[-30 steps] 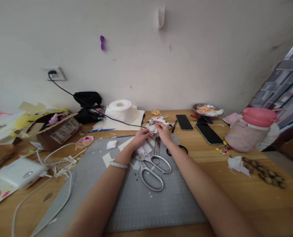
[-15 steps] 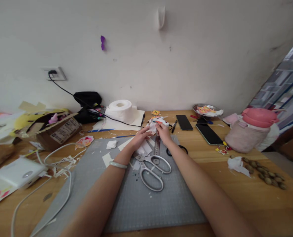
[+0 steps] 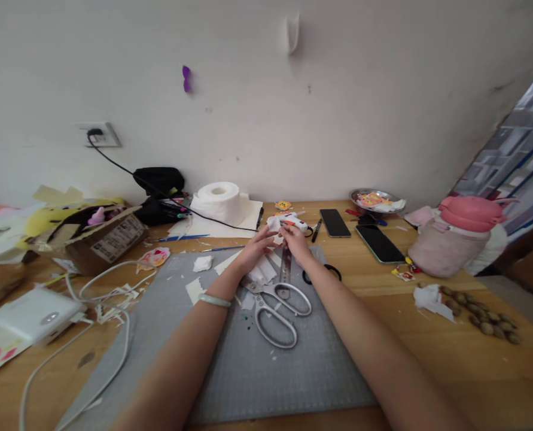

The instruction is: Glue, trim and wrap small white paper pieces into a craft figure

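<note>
Between my two hands, at the far end of the grey cutting mat (image 3: 230,377), is a small piece of white tissue (image 3: 274,224). My left hand (image 3: 256,248) has its fingers closed round the tissue's left side. From the other side, my right hand (image 3: 295,242) pinches it; the fingertips are partly hidden. Just behind the fingers lies a white glue gun (image 3: 295,222) with orange marks. Below my hands are silver-handled scissors (image 3: 277,323), a metal ruler (image 3: 285,269) and strips of white paper (image 3: 262,272).
A tissue roll (image 3: 219,203) stands on white paper at the back. Two phones (image 3: 335,222), a metal dish (image 3: 376,202) and a pink-lidded bottle (image 3: 454,236) are on the right. A cardboard box (image 3: 100,239), a white power bank (image 3: 37,314) and cables lie left.
The tissue between my hands has been lifted and turned slightly, its white top now standing higher above my fingers. Both forearms stay almost in place.
</note>
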A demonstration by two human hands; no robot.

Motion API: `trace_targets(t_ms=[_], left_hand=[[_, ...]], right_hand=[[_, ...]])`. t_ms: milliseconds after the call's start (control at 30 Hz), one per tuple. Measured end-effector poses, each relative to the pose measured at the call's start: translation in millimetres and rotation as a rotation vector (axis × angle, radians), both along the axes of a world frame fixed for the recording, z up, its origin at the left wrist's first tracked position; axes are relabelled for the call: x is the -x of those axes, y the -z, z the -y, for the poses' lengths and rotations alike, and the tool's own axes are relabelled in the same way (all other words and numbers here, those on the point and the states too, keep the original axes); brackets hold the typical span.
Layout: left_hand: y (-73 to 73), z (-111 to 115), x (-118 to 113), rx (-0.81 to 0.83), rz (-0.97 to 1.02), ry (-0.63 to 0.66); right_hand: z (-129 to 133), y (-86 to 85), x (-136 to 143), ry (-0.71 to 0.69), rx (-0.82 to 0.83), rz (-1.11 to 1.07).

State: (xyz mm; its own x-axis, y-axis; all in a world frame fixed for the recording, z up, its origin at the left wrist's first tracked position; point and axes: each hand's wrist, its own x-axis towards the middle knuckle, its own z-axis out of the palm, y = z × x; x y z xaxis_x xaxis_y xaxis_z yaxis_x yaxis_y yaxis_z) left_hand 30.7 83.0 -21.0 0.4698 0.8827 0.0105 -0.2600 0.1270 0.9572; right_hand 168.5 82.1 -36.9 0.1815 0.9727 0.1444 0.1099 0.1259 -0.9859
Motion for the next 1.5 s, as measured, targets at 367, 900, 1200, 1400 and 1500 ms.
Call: trace_targets(t_ms=[367, 900, 1200, 1400, 1500], left_hand=[[-6.6, 1.9, 3.2, 0.067, 0.096, 0.018], [-5.9, -0.7, 5.8, 0.097, 0.074, -0.010], [-4.9, -0.9, 5.6, 0.100, 0.033, -0.013], [-4.1, -2.1, 5.2, 0.115, 0.020, -0.031], [-3.2, -3.5, 4.1, 0.126, 0.019, -0.057]], right_hand=[[1.9, -2.4, -0.4, -0.063, -0.016, 0.037], [2.1, -2.1, 2.1, -0.074, -0.017, 0.073], [0.8, -0.7, 1.0, -0.058, 0.009, 0.120], [2.1, -2.8, 2.0, -0.038, 0.039, 0.197], [5.1, -4.6, 5.9, -0.001, 0.058, 0.275]])
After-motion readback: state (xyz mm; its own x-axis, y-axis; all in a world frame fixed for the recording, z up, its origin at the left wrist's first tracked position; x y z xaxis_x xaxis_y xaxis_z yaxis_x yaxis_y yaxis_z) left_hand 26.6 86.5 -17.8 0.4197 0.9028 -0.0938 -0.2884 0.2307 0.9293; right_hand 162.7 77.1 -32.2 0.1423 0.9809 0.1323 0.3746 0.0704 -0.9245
